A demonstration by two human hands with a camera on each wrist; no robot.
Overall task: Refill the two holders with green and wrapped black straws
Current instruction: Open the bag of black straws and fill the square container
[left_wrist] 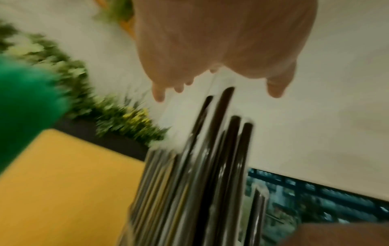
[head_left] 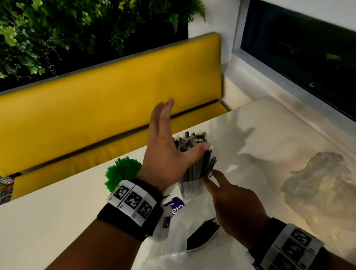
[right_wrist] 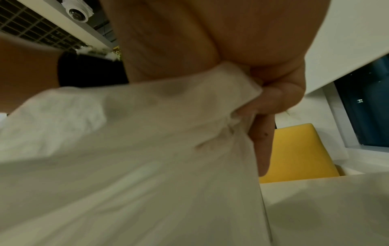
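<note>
Wrapped black straws (head_left: 192, 146) stand packed in a clear holder (head_left: 189, 186) mid-table. My left hand (head_left: 181, 134) hovers over them with fingers straight and spread, its thumb against the bundle's right side; the left wrist view shows the straws (left_wrist: 227, 133) blurred below the fingers (left_wrist: 157, 94). Behind my left wrist is a bunch of green straws (head_left: 121, 171), their holder hidden. My right hand (head_left: 220, 187) sits just in front of the holder, index finger touching its edge. The other fingers (right_wrist: 273, 93) pinch a white plastic bag (right_wrist: 147, 149). That bag (head_left: 185, 255) still holds black straws (head_left: 202, 231).
A crumpled clear plastic wrapper (head_left: 315, 177) lies on the white table (head_left: 50, 225) to the right. A yellow bench (head_left: 82, 114) runs along the far edge, with plants above. A dark window (head_left: 307, 55) borders the right side.
</note>
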